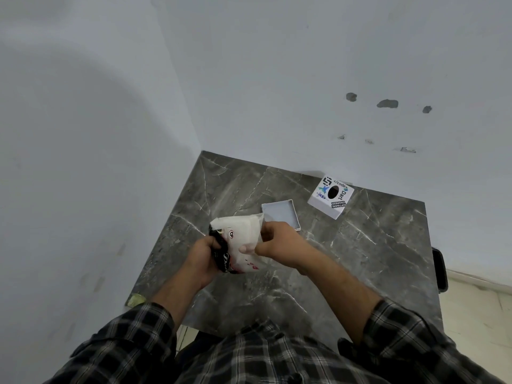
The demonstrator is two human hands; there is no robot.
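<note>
**Plastic packet [245,234], held in both hands**

The left hand [206,253] grips its black-printed end, left of the shallow white tray [279,213]. Body crumpled, white with red marks, above the table [360,245], just in front of the tray. The right hand [277,242] pinches its right edge.

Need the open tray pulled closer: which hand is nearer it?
Right. The right hand pinches the bag just in front of the tray; the left hand grips the bag's other side, farther from it.
</note>
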